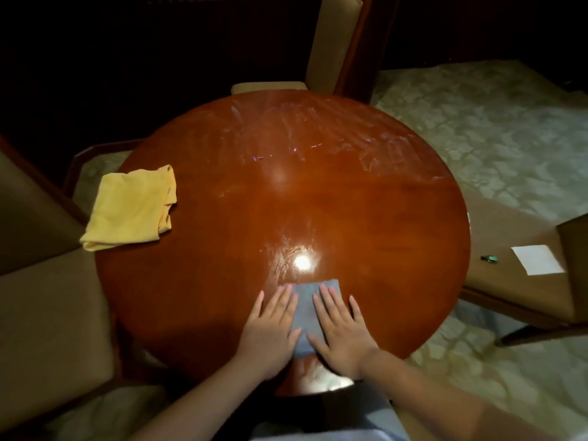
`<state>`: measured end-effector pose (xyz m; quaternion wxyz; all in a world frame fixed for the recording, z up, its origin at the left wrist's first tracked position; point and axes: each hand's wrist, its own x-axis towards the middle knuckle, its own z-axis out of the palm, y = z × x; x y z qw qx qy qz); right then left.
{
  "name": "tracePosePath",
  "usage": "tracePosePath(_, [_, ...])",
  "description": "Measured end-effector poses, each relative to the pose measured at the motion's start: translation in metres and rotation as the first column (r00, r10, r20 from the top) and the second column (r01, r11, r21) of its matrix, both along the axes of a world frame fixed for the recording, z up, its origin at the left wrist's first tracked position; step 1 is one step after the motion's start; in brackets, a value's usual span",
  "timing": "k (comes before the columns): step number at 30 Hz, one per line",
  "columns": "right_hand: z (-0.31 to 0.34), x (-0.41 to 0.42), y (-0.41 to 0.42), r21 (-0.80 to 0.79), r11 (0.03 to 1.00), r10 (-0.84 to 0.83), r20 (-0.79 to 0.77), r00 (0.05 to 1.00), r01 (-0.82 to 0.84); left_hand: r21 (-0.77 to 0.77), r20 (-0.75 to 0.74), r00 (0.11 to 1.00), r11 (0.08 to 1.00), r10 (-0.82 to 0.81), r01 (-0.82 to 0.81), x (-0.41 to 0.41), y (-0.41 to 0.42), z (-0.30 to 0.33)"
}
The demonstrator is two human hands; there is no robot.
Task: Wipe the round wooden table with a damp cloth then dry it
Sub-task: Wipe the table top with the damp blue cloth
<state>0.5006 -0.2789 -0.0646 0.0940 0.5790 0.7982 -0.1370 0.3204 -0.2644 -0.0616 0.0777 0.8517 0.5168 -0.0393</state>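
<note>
The round table is finished in glossy reddish-brown wood, streaked with whitish smears toward its far edge. A yellow cloth and a grey-blue cloth are seen on it. The carpet is patterned in pale green-beige damask, and the chairs are upholstered in tan.

Round wooden table: 1; cloths: 2, one blue-grey cloth, one yellow cloth; hands: 2, left hand, right hand; upholstered chairs: 3; white paper: 1; small green object: 1
</note>
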Motion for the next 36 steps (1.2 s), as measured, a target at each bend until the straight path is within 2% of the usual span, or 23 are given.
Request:
tracePosePath(5, [-0.010,0.025,-0.055,-0.002,0.998,0.067,-0.036,0.997,-0.068,-0.014,0.098,0.994,0.998,-0.056,0.057,-0.006,-0.055,-0.009])
tracePosePath(8, [-0.004,0.044,-0.062,0.105,0.988,0.117,-0.002,0.993,-0.116,0.019,0.076,0.996,0.999,-0.052,0.050,0.002,-0.057,-0.011])
tracePosePath(14, [-0.010,0.039,-0.061,0.126,0.973,0.198,-0.013,0.980,-0.195,0.064,0.072,0.994,0.995,-0.078,0.073,-0.009,-0.054,-0.012])
tracePosePath(17, [-0.014,0.012,-0.052,0.142,0.958,0.257,-0.039,0.966,-0.249,0.079,0.055,0.998,0.997,-0.028,0.024,-0.030,-0.057,-0.017])
tracePosePath(23, [-0.013,-0.024,-0.037,0.164,0.952,0.276,-0.102,0.956,-0.257,0.095,0.025,1.000,0.995,0.010,-0.012,-0.062,-0.052,-0.020])
tracePosePath(36, [-0.020,-0.012,-0.027,0.270,0.922,0.300,-0.045,0.953,-0.277,0.101,0.037,0.999,0.995,-0.019,0.015,-0.045,-0.032,-0.017])
